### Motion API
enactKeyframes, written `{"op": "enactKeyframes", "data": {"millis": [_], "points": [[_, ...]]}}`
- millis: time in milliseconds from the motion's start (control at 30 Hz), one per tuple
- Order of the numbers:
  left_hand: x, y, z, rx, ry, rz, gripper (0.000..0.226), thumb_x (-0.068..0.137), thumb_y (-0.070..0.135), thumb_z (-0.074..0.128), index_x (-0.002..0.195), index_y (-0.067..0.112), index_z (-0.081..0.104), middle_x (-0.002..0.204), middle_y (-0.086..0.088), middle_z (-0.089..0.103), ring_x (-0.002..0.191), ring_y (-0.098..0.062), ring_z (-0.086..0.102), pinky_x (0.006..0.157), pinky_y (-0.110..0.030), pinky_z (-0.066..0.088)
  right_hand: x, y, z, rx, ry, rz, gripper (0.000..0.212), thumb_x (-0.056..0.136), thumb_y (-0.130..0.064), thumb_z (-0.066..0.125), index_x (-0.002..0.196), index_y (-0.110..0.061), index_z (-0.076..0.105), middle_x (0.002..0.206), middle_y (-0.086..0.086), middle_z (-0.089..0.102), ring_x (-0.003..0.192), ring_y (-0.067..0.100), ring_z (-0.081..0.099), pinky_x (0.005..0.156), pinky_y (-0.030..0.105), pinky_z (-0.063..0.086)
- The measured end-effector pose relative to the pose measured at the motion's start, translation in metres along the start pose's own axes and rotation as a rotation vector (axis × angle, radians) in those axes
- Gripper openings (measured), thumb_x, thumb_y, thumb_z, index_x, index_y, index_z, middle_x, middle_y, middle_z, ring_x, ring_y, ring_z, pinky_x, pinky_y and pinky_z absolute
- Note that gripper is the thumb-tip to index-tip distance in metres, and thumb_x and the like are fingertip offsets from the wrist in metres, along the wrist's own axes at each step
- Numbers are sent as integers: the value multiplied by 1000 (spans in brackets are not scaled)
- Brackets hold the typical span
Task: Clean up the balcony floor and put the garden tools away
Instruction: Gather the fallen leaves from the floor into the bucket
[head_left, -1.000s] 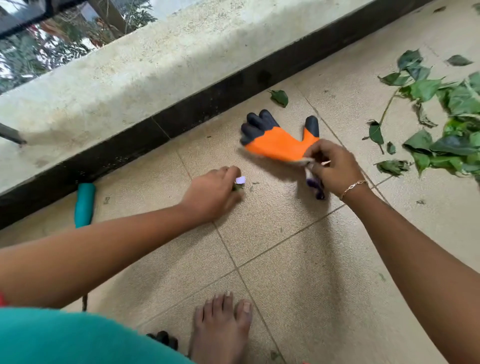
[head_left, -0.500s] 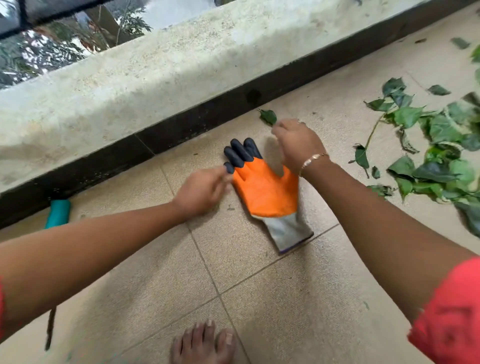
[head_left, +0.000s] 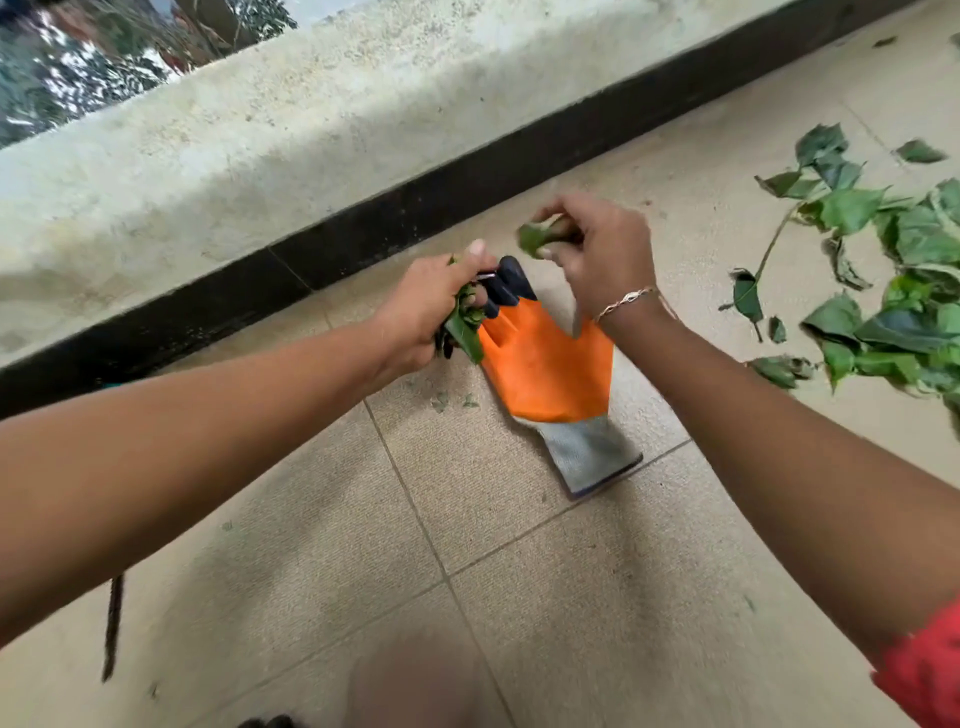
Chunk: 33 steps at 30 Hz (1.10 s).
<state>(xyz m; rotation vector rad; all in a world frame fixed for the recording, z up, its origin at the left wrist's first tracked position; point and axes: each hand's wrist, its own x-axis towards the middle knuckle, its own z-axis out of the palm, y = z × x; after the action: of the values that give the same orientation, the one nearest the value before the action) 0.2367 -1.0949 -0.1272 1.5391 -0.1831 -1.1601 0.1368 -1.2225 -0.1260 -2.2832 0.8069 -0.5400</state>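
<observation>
Left hand (head_left: 423, 306) clenched round leaf scraps (head_left: 464, 327); right hand (head_left: 602, 254) pinches single leaf (head_left: 535, 239). Glove (head_left: 545, 364) flat on floor tiles (head_left: 519, 597) beneath both hands. Leaf pile (head_left: 893, 291) right of right hand. Risk: overfull left fist may shed scraps during transfer.

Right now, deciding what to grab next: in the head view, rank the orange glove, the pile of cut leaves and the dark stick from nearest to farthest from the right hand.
1. Orange glove, just under the right hand.
2. Pile of cut leaves, off to its right.
3. Dark stick, far lower left.
</observation>
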Motion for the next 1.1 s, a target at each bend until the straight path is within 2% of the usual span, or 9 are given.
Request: {"op": "enactKeyframes", "data": {"millis": [133, 267, 367, 533, 700, 833, 933, 1033, 1100], "points": [[-14, -5, 1, -64, -43, -62, 19, 97, 22, 50, 85, 9, 57, 64, -3, 53, 45, -4, 48, 47, -17, 42, -32, -29, 15, -19, -113, -123, 15, 70, -6, 71, 85, -8, 69, 82, 8, 61, 87, 27, 55, 75, 31, 37], [-25, -14, -49, 5, 269, -137, 20, 97, 25, 50, 81, 13, 55, 59, 0, 56, 48, -10, 50, 54, -26, 42, -57, -29, 29, -5, -268, -194, 13, 75, -13, 69, 86, -6, 72, 108, 14, 58, 103, 29, 54, 84, 23, 30], [-33, -19, -80, -35, 350, -214, 24, 97, 33, 48, 78, 18, 47, 49, 6, 49, 45, -10, 46, 53, -27, 37, -89, -31, 51, -88, -371, -407, 17, 71, -15, 53, 73, -8, 69, 82, 10, 65, 76, 28, 65, 69, 25, 39], [-44, -26, -76, -48, 279, -259, 39, 98, 36, 44, 63, 20, 43, 48, 4, 48, 48, -12, 45, 55, -27, 36, -114, -28, 75, -296, -453, -140, 33, 62, -28, 81, 86, -12, 65, 88, 12, 59, 82, 33, 57, 70, 38, 44], [-51, -27, -63, -3, 233, -271, 39, 96, 36, 50, 64, 15, 44, 61, -6, 67, 59, -23, 59, 58, -32, 45, -105, -32, 77, -287, -439, -94, 15, 90, -25, 56, 98, -15, 64, 105, 6, 56, 106, 27, 46, 87, 35, 34], [-58, -29, -43, 12, 123, -277, 32, 97, 28, 48, 73, 9, 59, 62, -5, 69, 53, -17, 65, 49, -24, 49, -100, -35, 63, 0, -252, 9, 10, 88, -14, 58, 91, -6, 64, 98, 13, 56, 99, 27, 46, 80, 30, 28], [-60, -26, -10, -3, 18, -309, 33, 98, 32, 46, 76, 11, 60, 57, -1, 61, 49, -13, 58, 53, -25, 46, -96, -35, 41, -7, -174, -65, 8, 81, -11, 61, 80, -5, 66, 84, 14, 56, 86, 32, 49, 69, 26, 22], [-57, -12, 30, 57, -41, -308, 34, 100, 28, 42, 74, 11, 55, 47, 0, 59, 39, -11, 56, 41, -18, 46, -86, -27, 2, -93, -172, -122, 14, 71, -16, 61, 72, -4, 68, 73, 16, 56, 74, 36, 55, 67, 29, 28], [-55, 0, 57, 146, -89, -270, 30, 100, 21, 42, 74, 11, 53, 42, 1, 56, 35, -9, 54, 36, -14, 43, -79, -21, -36, -122, -275, -117, 26, 73, -21, 56, 81, -2, 71, 78, 20, 59, 77, 35, 57, 67, 29, 32]]}}
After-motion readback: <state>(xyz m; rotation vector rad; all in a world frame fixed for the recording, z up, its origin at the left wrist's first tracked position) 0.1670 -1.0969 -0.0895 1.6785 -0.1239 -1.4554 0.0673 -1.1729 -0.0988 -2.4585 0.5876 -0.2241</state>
